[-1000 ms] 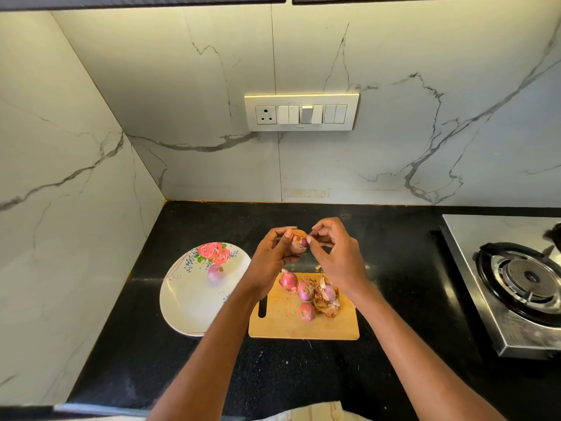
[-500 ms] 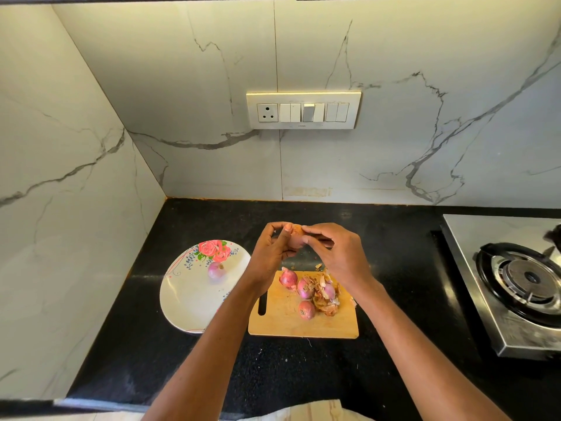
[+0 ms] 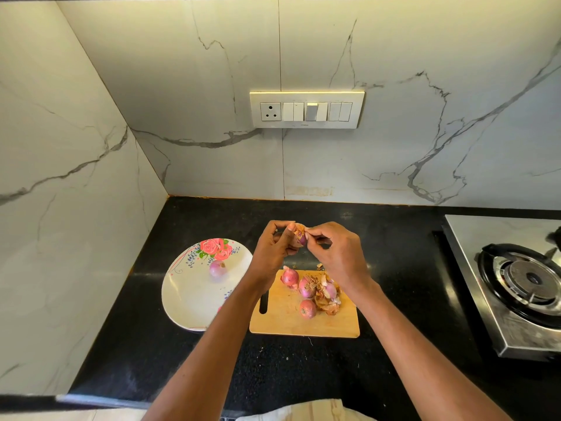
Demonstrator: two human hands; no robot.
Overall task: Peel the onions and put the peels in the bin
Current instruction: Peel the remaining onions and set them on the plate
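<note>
Matt wooden board (image 3: 285,323), glossy plate (image 3: 188,296)

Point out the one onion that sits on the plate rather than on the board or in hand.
The onion on the floral plate, just below its rose print, alone. The others lie on the cutting board.

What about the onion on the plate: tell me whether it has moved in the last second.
No. The onion lies where it did on the plate, just below the rose print.

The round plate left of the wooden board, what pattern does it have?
White plate with pink roses and small blue sprigs, seen in the head view.
</note>
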